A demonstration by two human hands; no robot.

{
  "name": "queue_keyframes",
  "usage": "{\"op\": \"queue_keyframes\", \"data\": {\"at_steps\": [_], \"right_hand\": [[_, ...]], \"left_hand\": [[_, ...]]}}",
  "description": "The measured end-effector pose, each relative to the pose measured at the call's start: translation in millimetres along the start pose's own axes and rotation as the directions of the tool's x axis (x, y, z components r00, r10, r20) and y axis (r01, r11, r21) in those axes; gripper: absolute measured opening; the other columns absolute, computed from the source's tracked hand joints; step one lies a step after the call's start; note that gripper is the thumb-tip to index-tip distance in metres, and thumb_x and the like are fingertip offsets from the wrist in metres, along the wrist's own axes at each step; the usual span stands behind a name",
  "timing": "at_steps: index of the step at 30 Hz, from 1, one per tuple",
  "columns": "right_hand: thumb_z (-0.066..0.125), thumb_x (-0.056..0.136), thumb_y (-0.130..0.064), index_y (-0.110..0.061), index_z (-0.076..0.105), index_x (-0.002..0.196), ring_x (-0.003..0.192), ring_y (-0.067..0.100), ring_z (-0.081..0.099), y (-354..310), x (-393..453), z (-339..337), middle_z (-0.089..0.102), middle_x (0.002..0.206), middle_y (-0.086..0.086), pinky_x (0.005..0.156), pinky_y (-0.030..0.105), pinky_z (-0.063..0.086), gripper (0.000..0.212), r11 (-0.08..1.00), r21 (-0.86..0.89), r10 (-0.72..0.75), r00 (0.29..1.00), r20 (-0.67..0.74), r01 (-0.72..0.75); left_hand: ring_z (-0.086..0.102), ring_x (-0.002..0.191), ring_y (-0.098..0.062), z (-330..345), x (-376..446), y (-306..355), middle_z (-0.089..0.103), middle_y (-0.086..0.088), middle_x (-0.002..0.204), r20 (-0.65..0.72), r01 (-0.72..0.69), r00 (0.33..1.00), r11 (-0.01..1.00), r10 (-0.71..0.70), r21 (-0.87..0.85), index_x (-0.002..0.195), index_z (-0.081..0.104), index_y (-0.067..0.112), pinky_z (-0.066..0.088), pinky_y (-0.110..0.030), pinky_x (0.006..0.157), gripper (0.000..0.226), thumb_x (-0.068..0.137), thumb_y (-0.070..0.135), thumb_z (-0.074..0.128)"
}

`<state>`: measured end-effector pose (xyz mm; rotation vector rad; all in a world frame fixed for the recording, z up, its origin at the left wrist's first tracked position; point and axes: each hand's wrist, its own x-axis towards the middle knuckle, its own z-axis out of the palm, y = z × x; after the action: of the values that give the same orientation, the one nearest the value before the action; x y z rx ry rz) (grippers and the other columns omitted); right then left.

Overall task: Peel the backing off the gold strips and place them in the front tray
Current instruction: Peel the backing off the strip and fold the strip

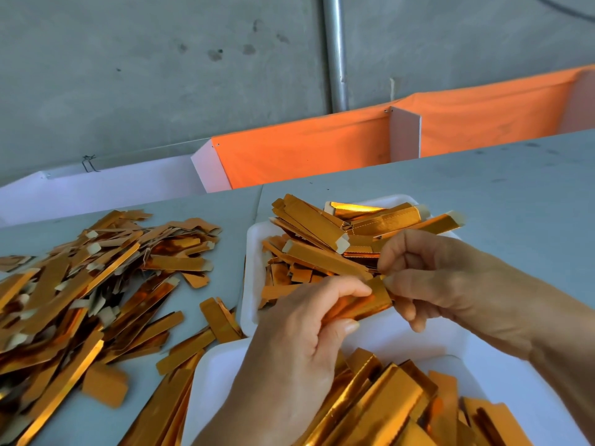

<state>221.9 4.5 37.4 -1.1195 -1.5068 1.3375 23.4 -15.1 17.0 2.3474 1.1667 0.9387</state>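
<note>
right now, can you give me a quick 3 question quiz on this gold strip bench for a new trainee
1. True or false: both hands hold the same gold strip.
2. Where does the loose heap of strips lie? A) on the bare table, to the left of the trays B) inside the orange cloth bin C) in the far tray
3. Fill in: the two trays holding strips are coloured ____.

Key
1. True: the left hand grips it from below and the right hand pinches its upper end.
2. A.
3. White: both the near tray and the far tray.
</note>
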Motion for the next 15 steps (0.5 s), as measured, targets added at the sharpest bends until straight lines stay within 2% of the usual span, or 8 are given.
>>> {"op": "queue_keyframes", "data": {"at_steps": [2,5,9,12,15], "right_hand": [[0.058,0.087,0.003,-0.004,0.058,0.090,0.047,0.015,0.055,0.1,-0.4,-1.1,0.059,0.055,0.008,0.049,0.018,0.047,0.008,1.000,-0.022,-0.006,1.000,0.027,0.006],[0.063,0.081,-0.007,-0.004,0.062,0.089,0.053,0.017,0.057,-1.4,-3.4,-5.0,0.058,0.062,0.010,0.050,0.022,0.049,0.010,0.996,0.091,0.000,0.993,0.115,-0.010],[0.072,0.077,-0.016,-0.010,0.068,0.085,0.050,0.016,0.053,2.5,-2.7,-9.1,0.055,0.063,0.009,0.047,0.021,0.048,0.011,0.970,0.243,-0.011,0.986,0.166,-0.030],[0.082,0.069,-0.023,-0.012,0.069,0.085,0.046,0.013,0.050,4.1,-1.4,-9.8,0.053,0.060,0.002,0.046,0.019,0.045,0.023,0.949,0.312,-0.017,0.978,0.209,-0.051],[0.078,0.076,-0.022,-0.012,0.068,0.079,0.045,0.012,0.049,3.2,-0.7,-7.1,0.051,0.058,0.001,0.045,0.018,0.044,0.015,0.935,0.350,-0.024,0.978,0.207,-0.051]], "left_hand": [[0.047,0.111,0.006,0.4,0.3,0.8,0.048,0.035,0.115,0.014,-0.007,1.000,1.000,0.007,0.025,0.114,0.040,0.057,0.045,-0.017,0.089,0.038,0.093,0.028,0.054],[0.047,0.112,0.007,-1.5,-0.2,0.6,0.049,0.035,0.115,0.032,-0.001,0.999,1.000,0.002,-0.007,0.114,0.042,0.058,0.043,-0.012,0.087,0.038,0.093,0.028,0.053],[0.054,0.107,0.005,-5.4,-1.0,-0.4,0.059,0.029,0.108,0.053,0.022,0.998,0.991,-0.015,-0.135,0.113,0.050,0.053,0.042,-0.006,0.081,0.033,0.093,0.027,0.055],[0.056,0.107,0.005,-6.1,-0.9,0.3,0.062,0.026,0.109,0.051,0.015,0.999,0.976,-0.004,-0.216,0.113,0.053,0.051,0.042,-0.006,0.083,0.031,0.089,0.031,0.054],[0.057,0.110,0.004,-5.1,-0.3,1.2,0.064,0.025,0.112,0.045,-0.001,0.999,0.949,0.016,-0.315,0.113,0.056,0.046,0.042,-0.007,0.086,0.032,0.089,0.025,0.056]]}}
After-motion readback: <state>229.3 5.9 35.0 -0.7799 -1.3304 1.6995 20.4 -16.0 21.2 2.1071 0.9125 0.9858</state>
